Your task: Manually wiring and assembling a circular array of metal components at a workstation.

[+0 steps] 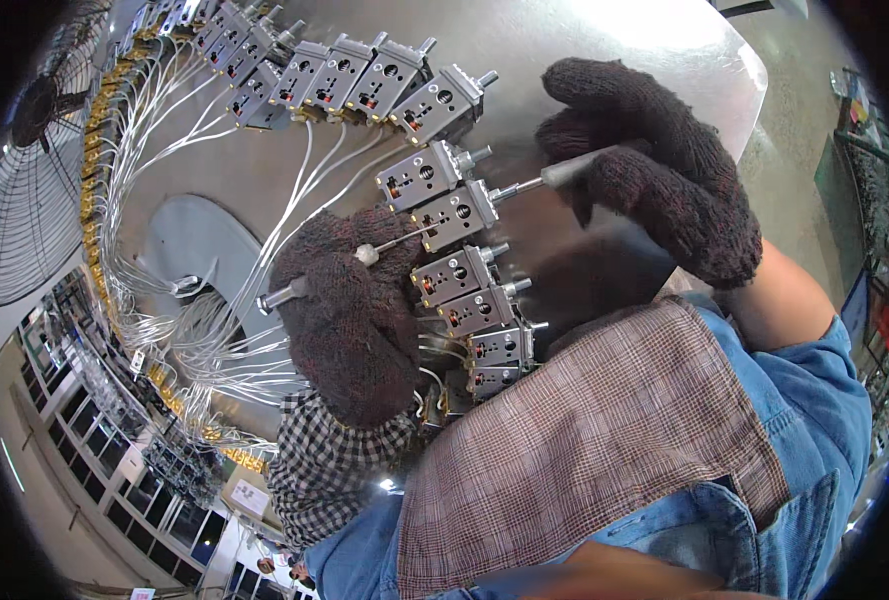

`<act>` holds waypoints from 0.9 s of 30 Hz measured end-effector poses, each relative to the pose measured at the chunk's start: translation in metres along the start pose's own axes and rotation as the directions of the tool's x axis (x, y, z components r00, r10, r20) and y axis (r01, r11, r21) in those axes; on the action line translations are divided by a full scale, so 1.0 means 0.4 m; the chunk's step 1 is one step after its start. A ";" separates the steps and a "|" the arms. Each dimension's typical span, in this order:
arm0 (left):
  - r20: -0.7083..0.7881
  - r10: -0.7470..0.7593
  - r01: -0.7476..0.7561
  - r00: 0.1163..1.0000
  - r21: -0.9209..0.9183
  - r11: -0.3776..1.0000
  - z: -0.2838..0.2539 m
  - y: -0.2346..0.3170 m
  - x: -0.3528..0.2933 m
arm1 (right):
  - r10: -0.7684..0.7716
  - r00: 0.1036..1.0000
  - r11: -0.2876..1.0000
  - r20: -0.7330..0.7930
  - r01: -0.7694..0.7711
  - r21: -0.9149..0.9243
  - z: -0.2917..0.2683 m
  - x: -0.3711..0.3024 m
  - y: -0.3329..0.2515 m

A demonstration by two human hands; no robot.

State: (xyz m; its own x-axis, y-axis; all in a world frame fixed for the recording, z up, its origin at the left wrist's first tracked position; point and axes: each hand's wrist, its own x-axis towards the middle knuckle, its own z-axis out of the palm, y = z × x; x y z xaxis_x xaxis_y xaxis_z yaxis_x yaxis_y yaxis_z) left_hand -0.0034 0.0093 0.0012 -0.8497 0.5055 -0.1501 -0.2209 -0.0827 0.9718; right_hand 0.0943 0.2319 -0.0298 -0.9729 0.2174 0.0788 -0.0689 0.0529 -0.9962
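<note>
My left hand [350, 320], in a dark knit glove, is closed around a slim screwdriver [284, 296]. Its metal handle end sticks out past the glove on one side, and its thin shaft reaches to the face of a small metal box-shaped unit [455, 216]. In the matching glove, my right hand [655, 165] grips the pale grey handle of a second driver-like tool [569, 171]. That tool's metal end meets the stem protruding from the same unit. Gloved fingers partly hide both handles. Similar units, such as one [422, 176] directly beside it, stand in a curved row.
White wires [305, 190] run from the units toward a curved rack of brass-coloured fittings [93, 170] on the left. All this is on a shiny metal table [525, 35] with a round grey opening or disc [190, 225]. A large caged fan [25, 220] stands far left.
</note>
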 end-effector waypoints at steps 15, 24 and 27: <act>0.172 0.280 -0.289 0.944 0.839 0.461 -0.016 -0.014 -0.011 | -0.371 0.909 0.740 0.190 0.413 -0.531 -0.018 0.005 0.022; -0.068 0.026 -0.042 0.997 -0.229 0.973 0.000 -0.013 -0.011 | 0.188 0.982 0.962 0.008 -0.186 0.200 0.012 -0.017 -0.001; -0.010 0.176 -0.165 0.984 0.304 0.938 0.000 -0.014 -0.008 | 0.178 0.977 0.969 -0.121 -0.152 0.196 0.019 -0.015 -0.003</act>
State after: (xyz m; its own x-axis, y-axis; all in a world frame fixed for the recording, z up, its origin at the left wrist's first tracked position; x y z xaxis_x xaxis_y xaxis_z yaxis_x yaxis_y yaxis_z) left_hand 0.0004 0.0079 -0.0036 -0.8799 0.4747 0.0219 0.0785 0.0997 0.9919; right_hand 0.0986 0.2231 -0.0294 -0.9358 0.3392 -0.0955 0.0380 -0.1725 -0.9843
